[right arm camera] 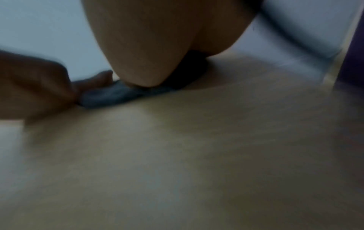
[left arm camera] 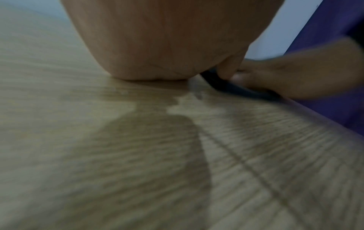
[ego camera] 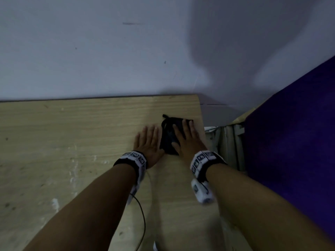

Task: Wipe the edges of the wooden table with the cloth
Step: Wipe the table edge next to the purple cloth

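Observation:
A dark cloth (ego camera: 169,136) lies flat on the light wooden table (ego camera: 72,134), close to its right edge and far right corner. My right hand (ego camera: 186,137) lies on the cloth with straight, spread fingers pressing it down. My left hand (ego camera: 149,140) rests flat on the tabletop just left of the cloth, its thumb side touching the cloth's edge. In the left wrist view the cloth (left arm camera: 236,88) shows as a thin dark strip under the right hand (left arm camera: 291,76). In the right wrist view the cloth (right arm camera: 126,95) sits under my palm, with the left hand (right arm camera: 39,87) beside it.
A pale wall (ego camera: 126,51) runs along the table's far edge. A purple surface (ego camera: 293,145) stands to the right, across a narrow gap with pale slats (ego camera: 230,142). A black cable (ego camera: 143,220) hangs from my left wrist band. White smears (ego camera: 73,171) mark the tabletop.

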